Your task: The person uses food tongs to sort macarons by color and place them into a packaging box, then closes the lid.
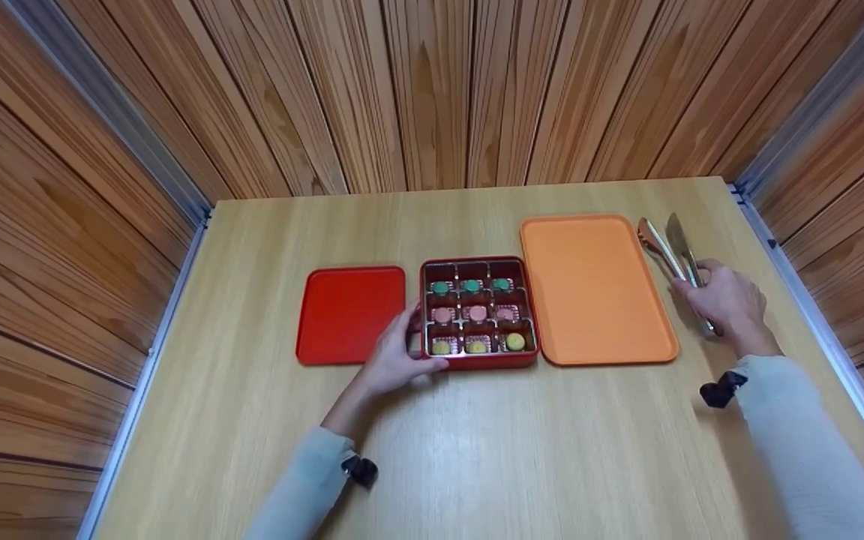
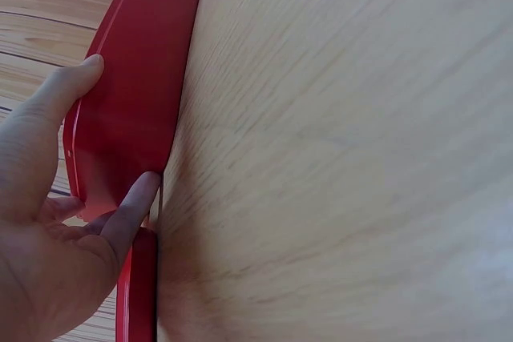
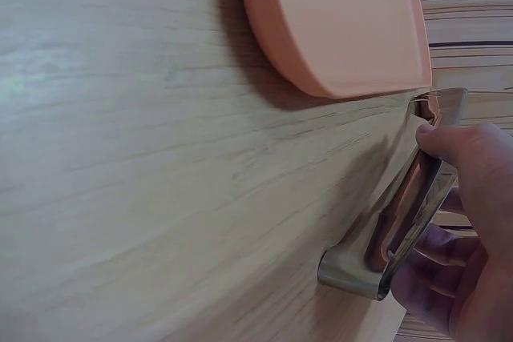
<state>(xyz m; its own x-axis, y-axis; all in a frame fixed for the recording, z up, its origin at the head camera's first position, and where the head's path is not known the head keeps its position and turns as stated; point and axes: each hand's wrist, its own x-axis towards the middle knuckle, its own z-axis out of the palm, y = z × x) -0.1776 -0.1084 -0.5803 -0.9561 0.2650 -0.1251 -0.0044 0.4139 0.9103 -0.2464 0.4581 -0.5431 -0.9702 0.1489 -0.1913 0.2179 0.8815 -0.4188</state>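
Note:
A red box [image 1: 481, 362] with a divided brown insert stands mid-table. Small round sweets fill it in rows: green [image 1: 472, 286] at the back, pink [image 1: 477, 313] in the middle, yellow [image 1: 515, 342] in front. My left hand [image 1: 396, 361] holds the box's left front corner, thumb on the front wall and fingers along the left side. On the right, my right hand [image 1: 730, 301] grips metal tongs [image 3: 353, 271] between thumb and fingers. The arms of the tongs spread apart at the far end, and the bent end points toward me.
A flat red square tray or lid [image 1: 349, 315] lies left of the box, close to my left hand. Against the box's right side lies an orange tray [image 1: 601, 292], between the box and the tongs. Wood-patterned walls [image 1: 432, 90] enclose the table [image 1: 522, 442] behind and at both sides.

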